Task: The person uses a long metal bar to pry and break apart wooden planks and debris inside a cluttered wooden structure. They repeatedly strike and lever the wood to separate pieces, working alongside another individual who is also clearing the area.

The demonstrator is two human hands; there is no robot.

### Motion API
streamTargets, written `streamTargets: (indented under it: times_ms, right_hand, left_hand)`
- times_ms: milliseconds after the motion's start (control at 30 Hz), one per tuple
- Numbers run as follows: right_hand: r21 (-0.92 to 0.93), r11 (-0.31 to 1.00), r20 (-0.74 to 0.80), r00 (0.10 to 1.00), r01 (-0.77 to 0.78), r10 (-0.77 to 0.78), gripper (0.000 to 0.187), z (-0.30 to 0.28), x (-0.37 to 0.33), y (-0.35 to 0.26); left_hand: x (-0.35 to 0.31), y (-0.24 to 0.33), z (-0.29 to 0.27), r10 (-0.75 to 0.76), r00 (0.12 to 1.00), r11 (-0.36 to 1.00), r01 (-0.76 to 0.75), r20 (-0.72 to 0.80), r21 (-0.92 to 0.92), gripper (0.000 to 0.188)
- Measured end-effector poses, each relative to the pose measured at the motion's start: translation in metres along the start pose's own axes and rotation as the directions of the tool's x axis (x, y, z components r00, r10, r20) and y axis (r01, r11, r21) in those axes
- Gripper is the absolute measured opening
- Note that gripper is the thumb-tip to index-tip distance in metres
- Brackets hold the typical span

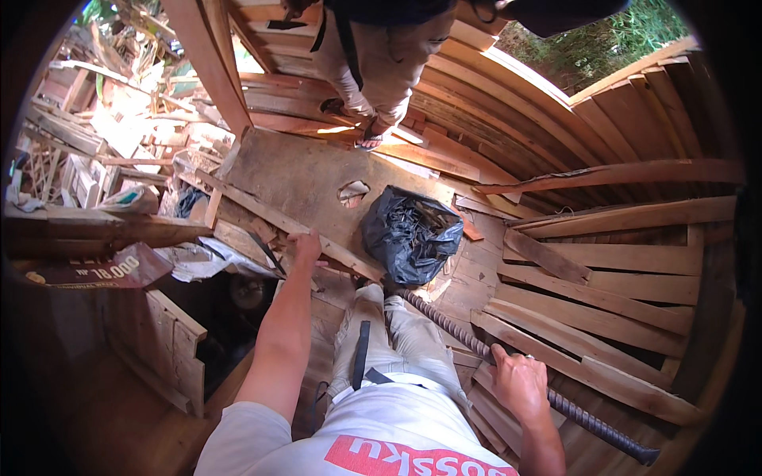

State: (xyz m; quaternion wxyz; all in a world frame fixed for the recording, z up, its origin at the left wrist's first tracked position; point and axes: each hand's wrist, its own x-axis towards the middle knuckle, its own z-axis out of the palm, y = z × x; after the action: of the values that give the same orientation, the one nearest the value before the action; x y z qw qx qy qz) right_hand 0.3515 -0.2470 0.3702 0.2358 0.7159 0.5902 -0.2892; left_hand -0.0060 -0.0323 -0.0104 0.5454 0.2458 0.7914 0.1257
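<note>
My left hand [305,247] reaches forward and is closed on the edge of a long, narrow wooden plank [262,203]. That plank slants from the upper left down toward my feet, along the side of a wide brown board [294,166] with a ragged hole. In my right hand [520,381] is a long ribbed metal bar [448,324], gripped partway along. Its far end lies near my feet; a dark, wrapped-looking end [607,432] sticks out at the lower right. Just ahead of my legs sits an opened black plastic bag [406,238] with dark scraps inside.
Another person [377,59] in light trousers and sandals stands ahead. Slatted wooden panels [595,293] lie to the right, and plank walls curve behind. A dark opening [230,317] gapes at the left, below a printed red sheet [95,268]. Wood debris [87,143] is heaped outside.
</note>
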Motion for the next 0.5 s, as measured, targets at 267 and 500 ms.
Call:
streamTargets:
  times_ms: [267,500]
  right_hand:
    - [-0.162,0.985,-0.004,0.998,0.063,-0.064,0.024,-0.05,0.007,-0.041]
    - [-0.27,0.959,-0.081,0.99,0.089,-0.115,0.016,-0.058,0.012,-0.064]
  left_hand:
    - [-0.04,0.026,0.002,-0.036,0.999,0.998,0.035,-0.023,-0.045,0.092]
    - [0.002,-0.012,0.018,0.152,0.988,0.976,-0.152,0.011,0.157,0.09]
